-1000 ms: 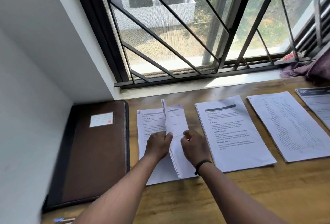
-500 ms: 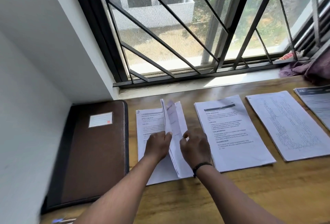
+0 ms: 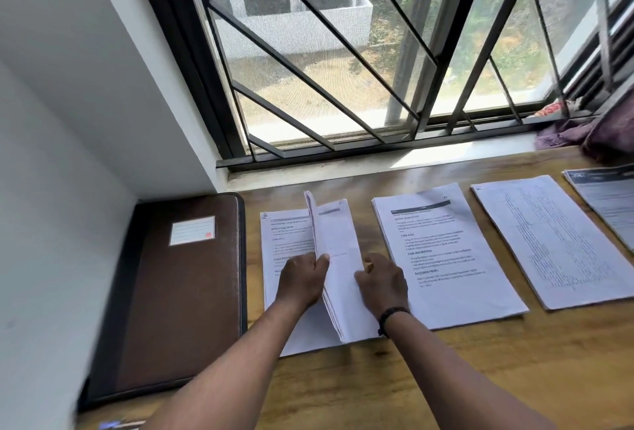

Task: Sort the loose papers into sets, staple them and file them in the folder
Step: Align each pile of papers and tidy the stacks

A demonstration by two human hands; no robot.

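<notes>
A brown leather folder [image 3: 178, 295] with a white label lies shut at the left of the wooden desk [image 3: 497, 371]. Right of it sits a printed paper set [image 3: 283, 241]. On that set a thicker bundle of sheets [image 3: 338, 244] stands tilted up on its long edge. My left hand [image 3: 302, 280] pinches the bundle's left side, thumb on the sheets. My right hand [image 3: 384, 283], with a black wristband, rests against the bundle's right side with fingers curled over the sheets. Three more paper sets lie in a row to the right: [image 3: 442, 254], [image 3: 552, 237], [image 3: 607, 203].
A barred window [image 3: 343, 52] and its sill run along the desk's far edge. A white wall [image 3: 51, 189] closes the left side. Purple cloth [image 3: 590, 134] lies at the far right on the sill. A small blue-tipped object [image 3: 113, 424] shows at the bottom left edge.
The upright bundle has leaned a little more to the right and its loose top sheets have closed together. Both hands stay at its lower part.
</notes>
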